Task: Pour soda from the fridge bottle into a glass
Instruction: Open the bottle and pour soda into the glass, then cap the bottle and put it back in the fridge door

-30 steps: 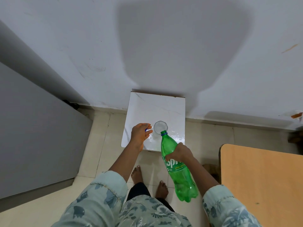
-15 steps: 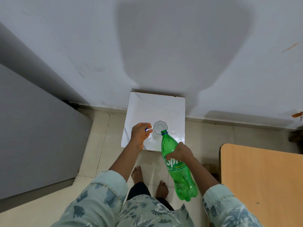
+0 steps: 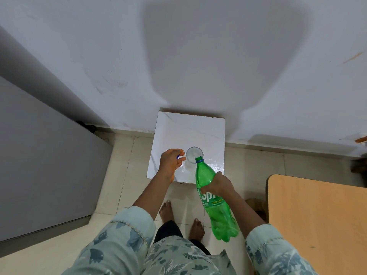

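A clear glass (image 3: pixel 194 154) stands on a small white marble-topped stool (image 3: pixel 210 132). My right hand (image 3: pixel 217 184) grips the upper body of a green soda bottle (image 3: pixel 213 203), uncapped and tilted with its mouth at the glass's near rim. The bottle holds little liquid; no stream is visible. My left hand (image 3: pixel 170 160) rests just left of the glass, fingers closed on a small blue bottle cap (image 3: pixel 178 156).
A grey fridge (image 3: pixel 39 159) stands at the left. A wooden table (image 3: pixel 317 221) fills the lower right. The white wall rises behind the stool. My bare feet stand on the tiled floor (image 3: pixel 119 187) below the stool.
The bottle has edged forward and its mouth has reached the glass's rim. My left hand has stayed put with the cap.
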